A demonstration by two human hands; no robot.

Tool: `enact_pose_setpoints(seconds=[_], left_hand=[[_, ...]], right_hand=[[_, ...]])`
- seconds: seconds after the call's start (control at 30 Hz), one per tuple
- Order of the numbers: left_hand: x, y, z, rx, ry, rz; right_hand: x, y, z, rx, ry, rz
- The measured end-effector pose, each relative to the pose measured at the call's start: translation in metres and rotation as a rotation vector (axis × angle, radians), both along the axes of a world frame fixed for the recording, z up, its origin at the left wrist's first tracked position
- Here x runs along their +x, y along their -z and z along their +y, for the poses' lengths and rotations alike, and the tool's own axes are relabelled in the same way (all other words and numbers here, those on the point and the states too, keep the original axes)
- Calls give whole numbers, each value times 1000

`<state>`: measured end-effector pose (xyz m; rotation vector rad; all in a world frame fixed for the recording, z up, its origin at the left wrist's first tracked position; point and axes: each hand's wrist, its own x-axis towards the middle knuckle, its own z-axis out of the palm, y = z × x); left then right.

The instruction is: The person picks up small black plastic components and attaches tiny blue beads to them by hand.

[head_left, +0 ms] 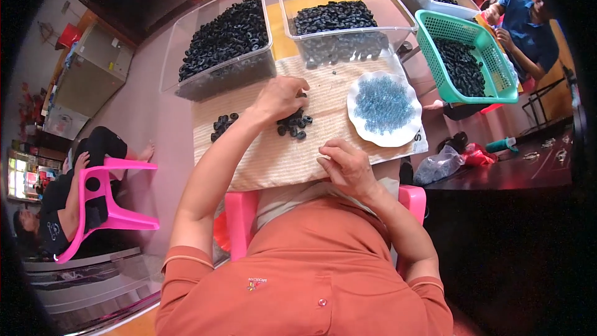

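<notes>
Your left hand lay fingers together over the rings, gathering them; your right hand curled loosely nearer you, plate just beyond for reach.

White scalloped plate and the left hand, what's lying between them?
In the head view, only bare striped cloth separates the plate from the left hand on the black rings.

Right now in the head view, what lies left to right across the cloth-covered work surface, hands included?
Small cluster of black rings → left hand on a second pile of black rings → right hand → white scalloped plate of small blue pieces.
</notes>
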<state>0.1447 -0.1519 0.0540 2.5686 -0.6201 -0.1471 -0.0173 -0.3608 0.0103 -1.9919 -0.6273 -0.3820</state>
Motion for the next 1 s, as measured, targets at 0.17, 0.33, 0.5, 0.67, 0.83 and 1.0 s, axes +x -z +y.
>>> enact_pose_setpoints(seconds=[0.17, 0.33, 0.5, 0.67, 0.83, 1.0], left_hand=[[1, 0, -7, 38, 37, 41], [-11, 6, 2, -27, 86, -135], [-33, 6, -1, -247, 138, -352], [-75, -1, -17, -528, 27, -357], [-106, 17, -26, -652, 41, -275], [-121, 30, -31, -709, 84, -251]], right_hand=[[0, 0, -2, 12, 9, 21], [-1, -19, -14, -67, 70, -33], [-5, -21, -49, -305, 280, -98], [-5, -19, -84, -450, 434, -143], [-5, -22, -92, -608, 430, -7], [1, -26, -89, -742, 404, 70]])
